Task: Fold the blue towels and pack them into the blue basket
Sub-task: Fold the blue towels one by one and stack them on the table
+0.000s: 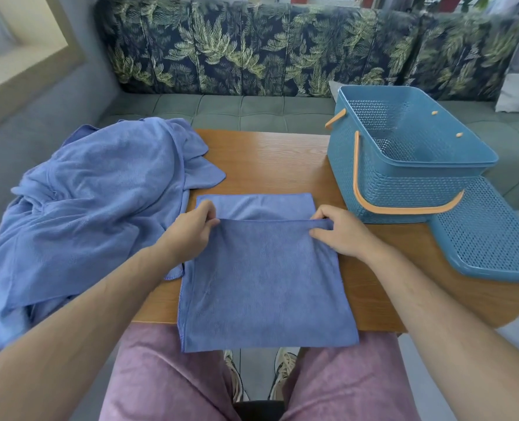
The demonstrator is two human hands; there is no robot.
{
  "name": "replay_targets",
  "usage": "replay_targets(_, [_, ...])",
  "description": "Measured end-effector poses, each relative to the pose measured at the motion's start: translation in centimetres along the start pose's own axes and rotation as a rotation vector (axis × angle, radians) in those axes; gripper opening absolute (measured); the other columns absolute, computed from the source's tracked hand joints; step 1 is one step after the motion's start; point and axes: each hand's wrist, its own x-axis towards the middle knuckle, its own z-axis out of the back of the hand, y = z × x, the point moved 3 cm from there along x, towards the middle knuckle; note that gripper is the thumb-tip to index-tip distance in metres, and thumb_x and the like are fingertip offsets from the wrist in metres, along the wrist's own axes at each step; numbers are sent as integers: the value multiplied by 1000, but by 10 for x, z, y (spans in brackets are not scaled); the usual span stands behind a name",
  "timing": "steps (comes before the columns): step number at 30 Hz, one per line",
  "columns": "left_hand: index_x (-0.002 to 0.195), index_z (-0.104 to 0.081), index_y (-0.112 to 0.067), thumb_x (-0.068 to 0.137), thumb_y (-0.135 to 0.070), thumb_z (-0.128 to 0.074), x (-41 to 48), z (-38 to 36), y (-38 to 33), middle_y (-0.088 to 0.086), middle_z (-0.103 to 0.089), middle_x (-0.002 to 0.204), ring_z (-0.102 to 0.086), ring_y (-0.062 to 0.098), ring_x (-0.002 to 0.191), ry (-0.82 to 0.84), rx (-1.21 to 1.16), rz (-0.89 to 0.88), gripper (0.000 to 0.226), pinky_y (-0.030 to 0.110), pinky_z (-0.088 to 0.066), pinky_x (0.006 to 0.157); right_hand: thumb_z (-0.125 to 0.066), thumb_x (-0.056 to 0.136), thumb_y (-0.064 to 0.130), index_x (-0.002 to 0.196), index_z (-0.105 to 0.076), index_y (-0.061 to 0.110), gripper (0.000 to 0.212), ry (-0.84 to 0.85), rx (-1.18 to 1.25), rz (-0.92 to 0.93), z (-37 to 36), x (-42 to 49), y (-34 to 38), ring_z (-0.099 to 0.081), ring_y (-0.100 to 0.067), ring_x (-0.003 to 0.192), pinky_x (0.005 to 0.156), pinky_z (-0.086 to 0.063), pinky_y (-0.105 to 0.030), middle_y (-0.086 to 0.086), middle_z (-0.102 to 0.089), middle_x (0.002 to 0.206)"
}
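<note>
From the head view, the left hand (191,230) and the right hand (340,232) each pinch one end of a straight edge of a blue towel (267,284), thumb and curled fingers closed on the cloth, the edge stretched taut between them. Just beyond both hands a strip of the same towel lies flat on the wooden counter (282,159). From the hands back toward the person, the cloth spreads smooth across the counter and hangs past its near edge over the pink shorts (167,378). To the outside of the left hand, touching its wrist, a crumpled pile of blue towels (94,202) covers that end of the counter and spills off it. Beyond and to the outside of the right hand stands the blue basket (373,165), upright and open, with orange handles, one hanging down its near wall. The perforated basket lid (489,238) lies flat just beside the basket, further out from the right hand.
</note>
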Motion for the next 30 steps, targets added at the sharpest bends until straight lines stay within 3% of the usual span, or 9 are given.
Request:
replay_targets(3, [92, -42, -15, 103, -23, -47, 6, 2, 3, 6, -56, 74, -53, 26, 68, -30, -18, 29, 15, 41, -42, 63, -67, 89, 18, 84, -57, 27, 14, -13, -66, 1, 0, 9, 3, -61, -16, 81, 67, -41, -24, 4, -65, 84])
replay_targets(7, [91, -45, -14, 102, -24, -50, 19, 4, 9, 4, -56, 74, -54, 23, 70, -134, -107, 111, 16, 40, -42, 64, -58, 96, 29, 92, -53, 24, 9, -55, -238, -14, 1, 32, 9, -54, -12, 67, 55, -33, -26, 5, -58, 71])
replay_targets(10, [98, -52, -15, 99, -29, -58, 28, 3, 18, 3, -60, 84, -58, 20, 79, -172, -176, 175, 15, 37, -47, 71, -54, 99, 31, 94, -52, 17, 16, -71, -328, -34, -4, 46, 10, -53, -22, 68, 54, -31, -35, 3, -54, 70])
replay_targets(14, [109, -57, -20, 92, -35, -69, 32, -4, 29, -10, -60, 100, -56, 7, 94, -24, -197, 200, 25, 21, -40, 82, -58, 97, 25, 96, -55, 13, 13, -73, -319, -14, -15, 52, 1, -57, -26, 82, 67, -43, -38, -2, -60, 87])
replay_targets(17, [101, -62, -21, 93, -25, -67, 32, -6, 38, -11, -62, 99, -58, 5, 92, 14, -135, 154, 9, 16, -41, 79, -61, 97, 24, 90, -55, 12, 15, -139, -257, -8, -18, 51, -8, -54, -24, 80, 68, -41, -38, -3, -59, 86])
replay_targets(20, [91, -62, -19, 97, -13, -58, 39, -4, 42, -7, -64, 90, -60, 10, 85, 2, -100, 138, 8, 24, -43, 76, -59, 98, 24, 94, -57, 11, 14, -187, -235, -10, -19, 51, -12, -57, -25, 81, 70, -45, -39, -5, -62, 88])
replay_targets(25, [97, -48, -25, 102, -19, -39, 61, 1, 45, -6, -64, 91, -60, 19, 85, -40, 25, 142, 12, 37, -48, 75, -52, 101, 26, 94, -54, 11, 17, -250, -286, -21, -23, 54, -15, -56, -29, 72, 66, -48, -45, -5, -59, 76])
replay_targets(28, [97, -48, -24, 103, -27, -42, 73, 1, 44, -3, -63, 83, -59, 22, 79, -78, 67, 178, 9, 34, -40, 63, -49, 102, 27, 94, -53, 10, 19, -256, -340, -53, -24, 60, -11, -54, -29, 69, 60, -43, -40, -5, -57, 72])
replay_targets(30, [99, -52, -21, 102, -33, -47, 78, -2, 43, -2, -64, 83, -60, 22, 82, -112, 50, 223, 13, 32, -39, 64, -48, 103, 27, 93, -51, 11, 20, -240, -372, -84, -25, 64, -10, -51, -28, 67, 57, -36, -37, -1, -53, 69])
